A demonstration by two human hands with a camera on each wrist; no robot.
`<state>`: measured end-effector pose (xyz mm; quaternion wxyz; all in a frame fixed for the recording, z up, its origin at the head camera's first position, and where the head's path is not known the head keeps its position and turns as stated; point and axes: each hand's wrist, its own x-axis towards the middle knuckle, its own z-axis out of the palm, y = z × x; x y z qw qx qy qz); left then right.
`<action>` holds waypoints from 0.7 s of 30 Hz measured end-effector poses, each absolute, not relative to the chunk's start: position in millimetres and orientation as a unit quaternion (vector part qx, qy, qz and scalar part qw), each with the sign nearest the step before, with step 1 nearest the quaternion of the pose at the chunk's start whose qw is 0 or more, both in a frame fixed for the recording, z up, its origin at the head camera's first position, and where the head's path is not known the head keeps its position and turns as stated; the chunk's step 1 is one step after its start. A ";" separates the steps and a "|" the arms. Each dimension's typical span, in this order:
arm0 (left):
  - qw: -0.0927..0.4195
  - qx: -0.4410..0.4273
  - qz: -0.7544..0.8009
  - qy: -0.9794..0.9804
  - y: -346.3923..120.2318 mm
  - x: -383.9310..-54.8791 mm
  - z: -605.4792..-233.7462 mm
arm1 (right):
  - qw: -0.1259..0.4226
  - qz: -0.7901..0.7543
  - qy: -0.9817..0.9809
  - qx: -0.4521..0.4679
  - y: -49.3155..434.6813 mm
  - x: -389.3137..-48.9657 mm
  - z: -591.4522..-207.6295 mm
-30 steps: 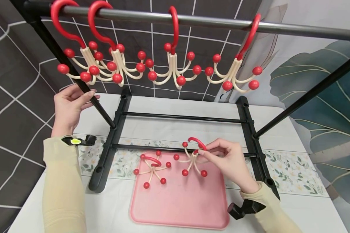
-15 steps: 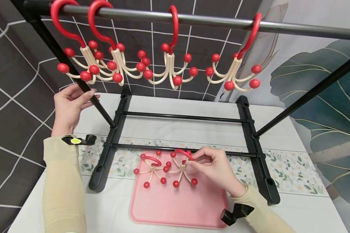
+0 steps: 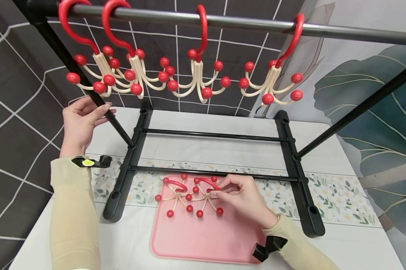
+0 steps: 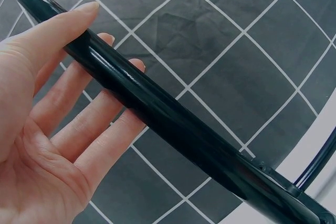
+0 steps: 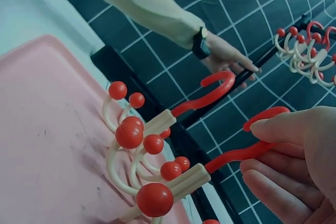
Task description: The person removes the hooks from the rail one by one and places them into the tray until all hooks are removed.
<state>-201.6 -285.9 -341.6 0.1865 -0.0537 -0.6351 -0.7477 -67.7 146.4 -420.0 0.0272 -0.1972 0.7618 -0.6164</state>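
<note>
My left hand [image 3: 78, 125] holds the black post [image 3: 112, 120] of a clothes rack at the left, thumb over it and fingers behind. The left wrist view shows this post [image 4: 163, 111] crossing the fingers. My right hand [image 3: 244, 198] pinches the red hook of a small claw-shaped hanger [image 3: 207, 195], cream with red ball tips. It stands upright over a pink tray [image 3: 206, 240], close to a second such hanger [image 3: 177, 194] on the tray. In the right wrist view, thumb and fingers hold the held hanger's hook [image 5: 236, 156].
Several matching hangers hang by red hooks [image 3: 203, 33] from the rack's top bar [image 3: 250, 23]. The rack's lower front bar [image 3: 256, 176] passes just behind the tray. A slanted post [image 3: 358, 110] stands at right. White cloth [image 3: 122, 243] covers the table.
My right hand has moved left and down with the held hanger, bringing it beside the other one on the tray. My left hand has stayed on the post. The middle hanging hanger has swung slightly.
</note>
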 end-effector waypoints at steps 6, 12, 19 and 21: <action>0.180 -0.048 -0.755 -0.629 -285.5 -201.6 -341.7 | 0.027 -0.613 0.761 -0.210 146.5 -67.8 -421.0; 0.176 -0.046 -0.756 -0.629 -284.9 -201.4 -341.4 | 0.030 -0.612 0.761 -0.216 149.2 -66.5 -420.2; 0.176 -0.054 -0.761 -0.623 -284.5 -201.0 -340.8 | 0.023 -0.607 0.766 -0.210 156.9 -67.6 -405.0; 0.177 -0.055 -0.762 -0.621 -284.6 -201.0 -340.9 | 0.016 -0.611 0.765 -0.204 160.1 -68.5 -396.2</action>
